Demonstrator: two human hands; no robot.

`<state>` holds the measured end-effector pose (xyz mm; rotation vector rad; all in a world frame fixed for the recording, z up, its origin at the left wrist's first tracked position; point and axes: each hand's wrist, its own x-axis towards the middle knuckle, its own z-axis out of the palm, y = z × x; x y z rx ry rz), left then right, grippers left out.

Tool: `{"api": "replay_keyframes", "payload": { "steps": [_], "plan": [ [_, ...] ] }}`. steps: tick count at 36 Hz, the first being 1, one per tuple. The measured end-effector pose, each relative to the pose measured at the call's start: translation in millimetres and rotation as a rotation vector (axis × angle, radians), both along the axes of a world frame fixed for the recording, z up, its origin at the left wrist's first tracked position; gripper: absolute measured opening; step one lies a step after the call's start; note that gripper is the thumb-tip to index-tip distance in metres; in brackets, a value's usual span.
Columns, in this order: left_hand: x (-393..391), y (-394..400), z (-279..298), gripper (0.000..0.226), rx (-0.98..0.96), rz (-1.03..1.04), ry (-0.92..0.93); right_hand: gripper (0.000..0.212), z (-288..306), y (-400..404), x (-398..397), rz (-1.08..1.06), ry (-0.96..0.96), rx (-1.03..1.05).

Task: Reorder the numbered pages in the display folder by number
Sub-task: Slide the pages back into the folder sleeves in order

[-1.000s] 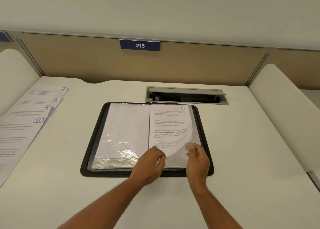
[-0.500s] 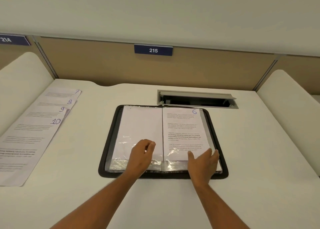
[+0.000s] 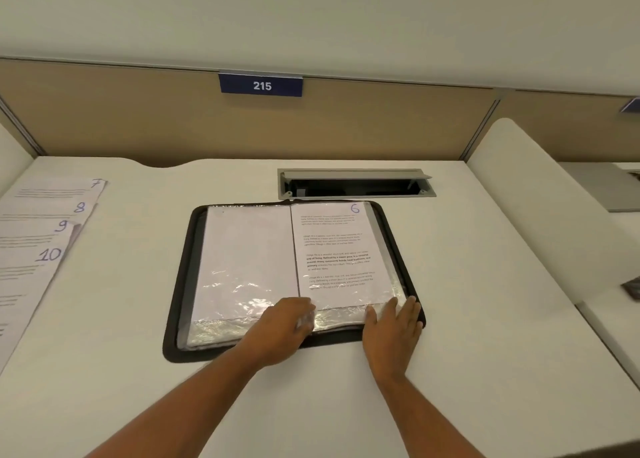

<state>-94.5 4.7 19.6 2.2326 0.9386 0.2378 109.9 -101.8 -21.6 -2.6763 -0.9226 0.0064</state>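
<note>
A black display folder (image 3: 180, 284) lies open on the white desk. Its right sleeve holds the printed page 6 (image 3: 337, 250); the left sleeve shows a blank white sheet (image 3: 246, 257). My left hand (image 3: 282, 326) rests at the bottom edge near the spine, fingers bent down on the clear plastic. With fingers spread and straight, my right hand (image 3: 393, 329) lies flat on the bottom right corner of the folder. Loose pages marked 7 (image 3: 69, 189), 8 (image 3: 52, 212), 9 (image 3: 38, 231) and 10 (image 3: 27, 270) overlap at the left of the desk.
An open cable hatch (image 3: 355, 184) sits in the desk just behind the folder. White side dividers rise at the right (image 3: 540, 208) and far left. A tan back panel carries a blue sign 215 (image 3: 261, 85). A dark object (image 3: 632, 288) shows at the right edge.
Page 6, curled up at its bottom a second ago, now lies flat in the sleeve. Both hands have slid down to the folder's bottom edge, the right one flattening out.
</note>
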Motion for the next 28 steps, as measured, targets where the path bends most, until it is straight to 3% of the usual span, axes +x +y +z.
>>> {"api": "replay_keyframes", "payload": {
  "steps": [5,12,14,16,19,23,25,28],
  "plan": [
    [2.3,0.4,-9.3,0.023,0.167,-0.145,0.089,0.054,-8.2,-1.9,-0.6,0.087,-0.116,-0.038],
    [-0.3,1.4,-13.2,0.022,0.19,-0.155,0.09,0.057,-0.3,5.1,-3.9,0.233,-0.09,0.019],
    [0.2,1.9,-13.8,0.024,0.192,-0.151,0.081,0.053,7.0,7.6,-7.6,0.268,0.038,0.097],
    [0.1,2.4,-14.1,0.027,0.183,-0.147,0.073,0.063,20.7,10.4,-12.3,0.228,0.249,0.239],
    [-0.9,2.7,-13.2,0.026,0.152,-0.123,0.059,0.081,43.5,17.6,-17.0,0.052,0.495,0.525],
    [-2.4,3.3,-10.7,0.024,0.1,-0.094,0.023,0.075,58.3,29.6,-4.3,-0.31,0.743,0.759],
    [-3.7,4.3,-11.1,0.026,0.082,-0.082,0.012,0.059,52.3,31.8,7.0,-0.371,0.705,0.695],
    [-6.2,5.2,-11.0,0.029,0.069,-0.085,0.023,0.055,43.8,28.3,13.5,-0.283,0.583,0.409]
  ]
}}
